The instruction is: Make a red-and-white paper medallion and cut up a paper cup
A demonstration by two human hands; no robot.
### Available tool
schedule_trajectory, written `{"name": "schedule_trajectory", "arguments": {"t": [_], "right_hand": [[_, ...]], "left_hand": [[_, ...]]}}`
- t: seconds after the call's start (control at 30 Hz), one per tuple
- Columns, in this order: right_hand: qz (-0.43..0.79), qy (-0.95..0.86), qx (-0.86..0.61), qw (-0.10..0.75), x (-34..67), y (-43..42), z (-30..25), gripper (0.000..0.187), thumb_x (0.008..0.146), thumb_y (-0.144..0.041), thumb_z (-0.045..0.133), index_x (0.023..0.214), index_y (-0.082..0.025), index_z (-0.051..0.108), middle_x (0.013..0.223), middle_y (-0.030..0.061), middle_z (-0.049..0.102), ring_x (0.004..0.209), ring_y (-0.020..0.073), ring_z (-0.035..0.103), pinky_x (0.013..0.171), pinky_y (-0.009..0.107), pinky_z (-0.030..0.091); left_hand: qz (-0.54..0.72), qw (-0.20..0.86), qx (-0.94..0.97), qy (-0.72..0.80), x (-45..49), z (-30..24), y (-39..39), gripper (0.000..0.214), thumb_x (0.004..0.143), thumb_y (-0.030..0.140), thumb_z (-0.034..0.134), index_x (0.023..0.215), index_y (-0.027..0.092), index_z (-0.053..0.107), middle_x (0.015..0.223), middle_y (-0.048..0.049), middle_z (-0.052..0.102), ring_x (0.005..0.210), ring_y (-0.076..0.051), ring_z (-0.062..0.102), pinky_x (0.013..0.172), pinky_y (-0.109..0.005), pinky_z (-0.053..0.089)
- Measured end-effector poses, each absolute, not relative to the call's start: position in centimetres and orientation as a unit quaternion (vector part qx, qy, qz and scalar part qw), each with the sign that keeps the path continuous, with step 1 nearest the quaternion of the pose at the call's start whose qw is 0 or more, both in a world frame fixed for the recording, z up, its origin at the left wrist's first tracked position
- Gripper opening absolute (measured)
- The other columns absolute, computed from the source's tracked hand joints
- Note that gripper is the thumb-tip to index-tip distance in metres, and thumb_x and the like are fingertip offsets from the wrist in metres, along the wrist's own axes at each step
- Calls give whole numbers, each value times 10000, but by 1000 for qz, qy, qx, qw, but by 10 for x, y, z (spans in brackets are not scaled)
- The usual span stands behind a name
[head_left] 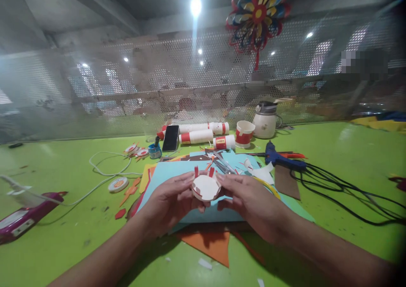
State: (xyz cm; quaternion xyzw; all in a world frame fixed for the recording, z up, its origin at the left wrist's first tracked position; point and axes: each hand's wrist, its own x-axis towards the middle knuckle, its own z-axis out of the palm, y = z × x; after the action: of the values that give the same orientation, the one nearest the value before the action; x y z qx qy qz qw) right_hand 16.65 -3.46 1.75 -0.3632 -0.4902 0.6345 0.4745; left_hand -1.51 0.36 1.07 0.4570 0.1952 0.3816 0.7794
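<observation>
Both my hands hold a small white paper cup [206, 187] with red strips on its rim, its round base turned toward me, just above the table. My left hand [169, 202] grips the cup's left side with curled fingers. My right hand [247, 200] grips its right side the same way. Under the cup lies a light blue paper sheet [168, 175] on top of orange and red paper pieces. Scissors [222, 163] lie just beyond the cup on the blue sheet.
A blue glue gun [282, 158] with black cables lies to the right. Behind stand a red-banded paper cup [244, 133], white rolls [196, 136], a phone [171, 138], and a kettle [265, 120]. A purple device [22, 217] and white cable sit left. A mesh screen backs the green table [63, 181].
</observation>
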Motion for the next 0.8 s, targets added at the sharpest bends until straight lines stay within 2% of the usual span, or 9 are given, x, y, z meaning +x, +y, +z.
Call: {"name": "schedule_trajectory", "arguments": {"t": [0.17,0.37,0.53,0.8], "right_hand": [[639,-491,-356,473,167,-34,17,402,825,-523,575,799,-141,700,755,63,664,729,156,560,653,290,419],[635,-499,-355,471,166,-35,16,413,845,-511,556,725,-134,671,752,58,652,696,143,545,652,287,416],[632,-509,-342,474,166,-32,13,401,868,-490,534,761,-128,671,704,32,622,587,112,526,676,306,423],[591,-524,-382,480,168,-27,10,327,850,-456,571,785,-141,633,721,12,589,597,107,515,645,293,426]], "left_hand": [[362,783,473,178,-16,10,5,273,822,198,564,1050,84,660,886,-132,650,715,-167,601,628,-272,499],[333,787,493,163,-16,13,3,268,866,196,488,1016,63,667,862,-141,656,724,-179,625,643,-278,511],[311,779,519,161,-17,15,2,313,907,213,415,1059,65,645,932,-164,665,798,-213,658,682,-283,510],[296,771,539,167,-18,16,3,325,915,230,423,1120,71,619,993,-187,660,833,-219,658,671,-285,510]]}}
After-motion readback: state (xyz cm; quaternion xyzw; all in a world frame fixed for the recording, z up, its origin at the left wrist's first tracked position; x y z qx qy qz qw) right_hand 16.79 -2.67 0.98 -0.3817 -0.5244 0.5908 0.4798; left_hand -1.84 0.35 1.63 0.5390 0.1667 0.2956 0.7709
